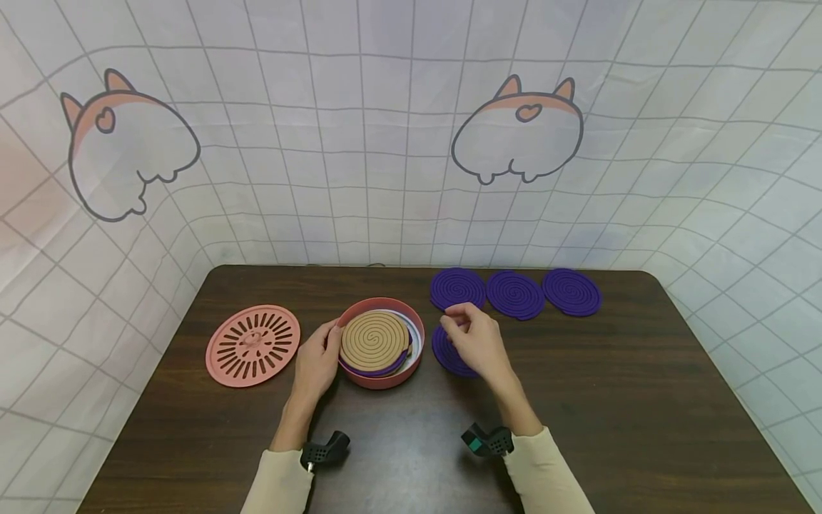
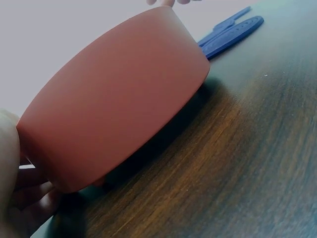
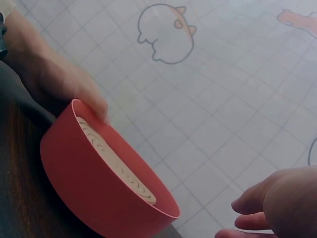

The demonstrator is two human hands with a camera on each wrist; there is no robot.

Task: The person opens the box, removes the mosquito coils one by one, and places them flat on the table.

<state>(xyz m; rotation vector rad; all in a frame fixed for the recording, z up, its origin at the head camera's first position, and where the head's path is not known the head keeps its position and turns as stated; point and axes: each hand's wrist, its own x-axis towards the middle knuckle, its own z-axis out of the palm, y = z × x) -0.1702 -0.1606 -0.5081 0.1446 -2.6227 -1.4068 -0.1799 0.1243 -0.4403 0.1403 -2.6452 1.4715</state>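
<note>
My left hand [image 1: 317,363] grips the left side of a round red container [image 1: 379,383], thumb at the rim and fingers against the outer wall. A tan mosquito coil [image 1: 374,340] lies on top inside it, with a purple coil edge showing beneath. In the left wrist view the container's wall [image 2: 119,99] looks slightly tilted off the wood. My right hand [image 1: 480,344] hovers over a purple mosquito coil [image 1: 452,363], partly covering it. Its fingers are loosely bent with nothing between them, as the right wrist view also shows near the right hand [image 3: 282,206].
A pink slotted lid [image 1: 253,346] lies left of the container. Along the back of the dark wooden table [image 1: 642,400] lie three more purple coils [image 1: 515,294]. A white grid-patterned curtain [image 1: 385,157] surrounds the table's back and sides.
</note>
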